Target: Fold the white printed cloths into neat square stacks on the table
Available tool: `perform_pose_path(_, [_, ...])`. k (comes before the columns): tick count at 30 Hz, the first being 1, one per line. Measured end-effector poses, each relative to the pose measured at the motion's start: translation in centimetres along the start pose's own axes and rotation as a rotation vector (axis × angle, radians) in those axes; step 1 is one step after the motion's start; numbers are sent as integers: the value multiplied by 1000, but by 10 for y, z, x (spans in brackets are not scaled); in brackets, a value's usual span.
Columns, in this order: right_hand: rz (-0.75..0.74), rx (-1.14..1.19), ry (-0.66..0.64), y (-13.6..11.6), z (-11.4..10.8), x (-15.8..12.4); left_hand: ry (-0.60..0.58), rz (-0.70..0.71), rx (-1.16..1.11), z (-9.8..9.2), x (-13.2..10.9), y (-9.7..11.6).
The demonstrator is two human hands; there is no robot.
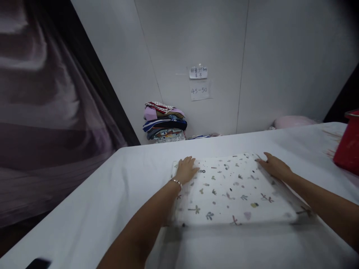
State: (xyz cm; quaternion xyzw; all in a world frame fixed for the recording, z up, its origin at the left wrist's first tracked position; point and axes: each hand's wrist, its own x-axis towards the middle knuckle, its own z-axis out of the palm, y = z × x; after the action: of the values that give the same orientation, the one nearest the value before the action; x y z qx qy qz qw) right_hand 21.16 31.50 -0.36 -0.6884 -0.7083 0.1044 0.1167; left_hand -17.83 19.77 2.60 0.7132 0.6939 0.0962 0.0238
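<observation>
A folded white cloth with small leaf and dot prints (232, 190) lies flat on the white-covered table (112, 201). My left hand (186, 169) rests palm down on the cloth's far left corner, fingers stretched out; a thin bracelet circles that wrist. My right hand (275, 165) lies flat on the far right corner, fingers extended. Neither hand grips anything.
A red container (347, 144) stands at the table's right edge. A stack of folded colourful clothes (164, 123) sits against the white wall, below two paper notes (199, 82). A pink bundle (293, 121) lies behind the table. A dark curtain (42, 112) hangs at left.
</observation>
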Motion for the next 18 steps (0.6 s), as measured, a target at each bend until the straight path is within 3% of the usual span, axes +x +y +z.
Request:
perform_pose_path(4, [-51,29,-54,26,-7,-47,-156,-51,-70,-17,-56,-6])
perform_pose_path(6, [-32,57,-74,40,-8,-71,-171,-103,-133,-22,-83,-11])
perform_pose_path(9, [-4,128,-79,58,-7,-103,4,-217,-267,-23,-120,-21])
perform_pose_path(12, [21,193,-94,69,-9,-129,178,-417,-499,-19,-150,-27])
perform_pose_path(15, [61,224,-105,72,-14,-148,242,-570,-726,-16,-175,-25])
perform_pose_path(18, [95,210,-102,74,-17,-159,286,-620,-863,-15,-194,-16])
